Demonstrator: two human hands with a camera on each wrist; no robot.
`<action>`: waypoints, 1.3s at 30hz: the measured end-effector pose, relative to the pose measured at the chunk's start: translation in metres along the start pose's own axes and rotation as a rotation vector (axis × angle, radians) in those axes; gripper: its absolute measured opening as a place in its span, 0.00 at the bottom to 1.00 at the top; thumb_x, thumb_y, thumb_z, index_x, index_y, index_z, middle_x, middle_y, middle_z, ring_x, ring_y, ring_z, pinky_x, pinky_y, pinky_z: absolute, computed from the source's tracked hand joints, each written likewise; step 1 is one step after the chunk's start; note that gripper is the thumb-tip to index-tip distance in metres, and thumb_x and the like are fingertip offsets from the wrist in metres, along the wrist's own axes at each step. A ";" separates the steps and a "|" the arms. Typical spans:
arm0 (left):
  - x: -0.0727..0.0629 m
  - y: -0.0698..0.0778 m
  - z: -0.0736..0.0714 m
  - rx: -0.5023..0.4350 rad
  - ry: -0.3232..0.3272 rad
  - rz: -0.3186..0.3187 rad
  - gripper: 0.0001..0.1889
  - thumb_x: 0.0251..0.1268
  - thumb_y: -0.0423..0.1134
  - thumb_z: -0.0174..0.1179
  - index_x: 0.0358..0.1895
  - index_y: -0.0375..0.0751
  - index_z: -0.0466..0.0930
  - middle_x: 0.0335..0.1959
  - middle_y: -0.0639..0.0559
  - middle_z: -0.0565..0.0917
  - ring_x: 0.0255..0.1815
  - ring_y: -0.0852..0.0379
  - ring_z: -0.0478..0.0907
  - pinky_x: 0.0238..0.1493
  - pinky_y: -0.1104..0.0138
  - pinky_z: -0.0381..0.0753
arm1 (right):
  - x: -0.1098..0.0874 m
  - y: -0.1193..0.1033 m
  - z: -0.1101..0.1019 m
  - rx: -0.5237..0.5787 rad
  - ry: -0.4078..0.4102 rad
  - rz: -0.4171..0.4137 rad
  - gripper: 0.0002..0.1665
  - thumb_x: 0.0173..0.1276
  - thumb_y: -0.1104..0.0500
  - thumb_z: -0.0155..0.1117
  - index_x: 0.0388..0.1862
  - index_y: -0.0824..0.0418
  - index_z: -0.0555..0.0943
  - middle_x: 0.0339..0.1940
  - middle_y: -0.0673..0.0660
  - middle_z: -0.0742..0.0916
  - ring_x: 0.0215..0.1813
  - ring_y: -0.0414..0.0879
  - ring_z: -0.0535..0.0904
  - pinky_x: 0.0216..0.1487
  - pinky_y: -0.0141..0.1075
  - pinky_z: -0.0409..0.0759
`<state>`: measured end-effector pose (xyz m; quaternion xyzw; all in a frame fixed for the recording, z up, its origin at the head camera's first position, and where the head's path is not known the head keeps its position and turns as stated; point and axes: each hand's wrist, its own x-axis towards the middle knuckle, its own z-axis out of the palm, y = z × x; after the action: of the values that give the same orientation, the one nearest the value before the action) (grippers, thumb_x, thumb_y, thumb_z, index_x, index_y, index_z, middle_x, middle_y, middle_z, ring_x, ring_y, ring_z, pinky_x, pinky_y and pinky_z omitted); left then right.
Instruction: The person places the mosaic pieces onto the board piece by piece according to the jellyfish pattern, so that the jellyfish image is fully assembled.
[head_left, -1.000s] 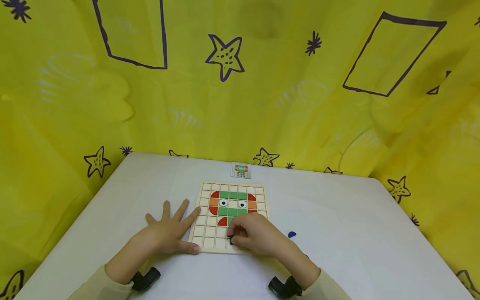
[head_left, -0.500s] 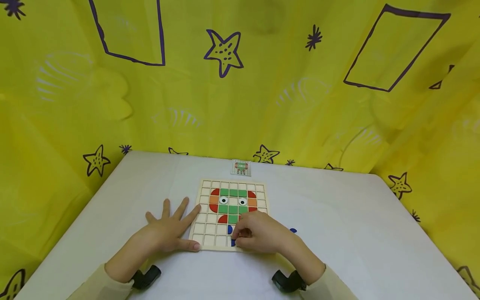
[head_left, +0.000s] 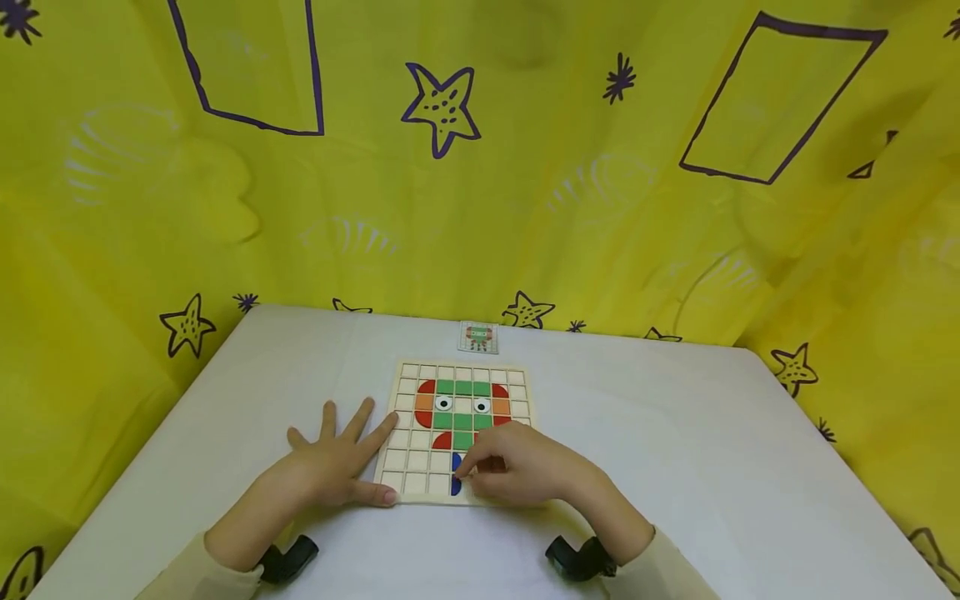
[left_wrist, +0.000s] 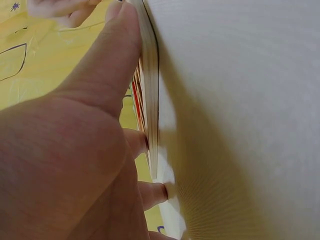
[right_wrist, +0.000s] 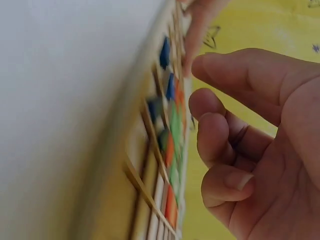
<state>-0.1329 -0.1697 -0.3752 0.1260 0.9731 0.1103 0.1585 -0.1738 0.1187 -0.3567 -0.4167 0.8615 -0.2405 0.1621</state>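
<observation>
A wooden grid board [head_left: 416,460] lies on the white table, with red, orange and green tiles and two eye tiles making a face-like pattern. Two dark blue half-round tiles, an upper one [head_left: 455,462] and a lower one [head_left: 456,485], sit one above the other in its lower cells. My left hand [head_left: 333,467] is spread at the board's left side, thumb and a finger touching the edge. Over the lower right of the board is my right hand [head_left: 510,462], hiding cells below it. In the right wrist view its fingers [right_wrist: 212,135] are loosely bent, holding nothing; several blue tiles [right_wrist: 165,52] show in the board.
A small picture card [head_left: 478,337] with a similar pattern lies behind the board. The white table [head_left: 660,433] stretches to both sides, and a yellow patterned curtain [head_left: 525,225] hangs behind it. Dark wrist devices [head_left: 288,560] are worn on both arms.
My right hand has let go of the lower blue tile, which now lies beneath the upper one. The loose blue tile at right is now out of sight. The left hand stays put.
</observation>
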 end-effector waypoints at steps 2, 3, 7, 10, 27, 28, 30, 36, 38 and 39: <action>0.000 0.000 0.001 -0.002 0.003 -0.001 0.58 0.46 0.76 0.62 0.80 0.52 0.54 0.81 0.34 0.48 0.72 0.12 0.37 0.49 0.14 0.40 | -0.003 0.005 -0.008 0.015 0.017 0.017 0.09 0.70 0.58 0.65 0.44 0.49 0.89 0.32 0.37 0.82 0.32 0.35 0.73 0.34 0.29 0.75; -0.001 0.000 0.001 0.000 0.004 0.000 0.58 0.46 0.76 0.62 0.80 0.52 0.54 0.81 0.34 0.48 0.72 0.12 0.37 0.49 0.14 0.41 | -0.005 0.009 -0.012 0.018 0.028 0.032 0.08 0.70 0.58 0.65 0.45 0.49 0.88 0.33 0.37 0.82 0.32 0.36 0.74 0.34 0.30 0.75; -0.001 0.000 0.002 0.009 0.009 0.003 0.58 0.46 0.77 0.62 0.80 0.52 0.54 0.81 0.34 0.48 0.72 0.12 0.38 0.48 0.14 0.42 | -0.017 0.023 -0.029 0.034 0.077 0.104 0.09 0.71 0.59 0.64 0.47 0.51 0.86 0.34 0.39 0.83 0.34 0.39 0.76 0.35 0.33 0.77; -0.002 0.000 0.003 0.007 0.003 0.001 0.58 0.46 0.77 0.62 0.80 0.52 0.54 0.81 0.34 0.48 0.72 0.12 0.38 0.48 0.14 0.42 | -0.027 0.035 -0.039 0.048 0.090 0.157 0.10 0.70 0.59 0.64 0.48 0.53 0.86 0.33 0.43 0.83 0.34 0.42 0.77 0.33 0.34 0.78; -0.002 0.000 0.005 0.013 0.003 0.005 0.58 0.46 0.77 0.61 0.80 0.52 0.54 0.81 0.34 0.48 0.72 0.12 0.39 0.49 0.14 0.43 | -0.068 0.064 -0.052 -0.005 -0.039 0.672 0.24 0.45 0.62 0.82 0.37 0.53 0.76 0.24 0.52 0.79 0.23 0.46 0.75 0.29 0.38 0.72; -0.002 0.000 0.005 0.014 0.002 0.004 0.58 0.46 0.77 0.61 0.80 0.52 0.54 0.81 0.34 0.48 0.72 0.12 0.39 0.49 0.14 0.43 | -0.067 0.066 -0.050 0.009 -0.044 0.659 0.24 0.45 0.63 0.81 0.37 0.53 0.76 0.22 0.52 0.79 0.22 0.45 0.75 0.29 0.37 0.72; -0.002 0.000 0.005 0.015 0.002 0.008 0.58 0.47 0.77 0.61 0.80 0.52 0.53 0.81 0.34 0.48 0.72 0.12 0.39 0.49 0.14 0.43 | -0.065 0.068 -0.049 0.027 -0.043 0.613 0.21 0.47 0.65 0.79 0.35 0.54 0.76 0.20 0.51 0.79 0.21 0.44 0.74 0.28 0.37 0.71; -0.001 0.000 0.002 0.014 0.002 0.007 0.58 0.47 0.76 0.61 0.80 0.52 0.52 0.81 0.34 0.47 0.72 0.12 0.38 0.49 0.14 0.43 | -0.057 0.076 -0.048 0.046 -0.023 0.452 0.12 0.54 0.65 0.75 0.28 0.55 0.78 0.17 0.49 0.79 0.21 0.41 0.73 0.27 0.35 0.71; 0.000 0.000 0.002 0.013 0.004 0.006 0.58 0.47 0.76 0.61 0.80 0.52 0.52 0.81 0.34 0.46 0.72 0.12 0.37 0.49 0.14 0.43 | -0.055 0.079 -0.049 0.047 -0.019 0.437 0.11 0.54 0.65 0.74 0.27 0.55 0.78 0.18 0.49 0.79 0.22 0.42 0.73 0.27 0.35 0.71; 0.000 -0.001 0.002 0.013 0.005 0.003 0.58 0.47 0.77 0.61 0.80 0.52 0.52 0.81 0.34 0.46 0.72 0.12 0.37 0.49 0.14 0.42 | -0.054 0.081 -0.050 0.047 -0.017 0.430 0.11 0.55 0.65 0.74 0.26 0.55 0.78 0.18 0.49 0.79 0.22 0.42 0.73 0.27 0.35 0.71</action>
<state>-0.1324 -0.1703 -0.3772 0.1282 0.9740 0.1047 0.1550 -0.2169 0.2192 -0.3558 -0.2214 0.9233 -0.2170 0.2267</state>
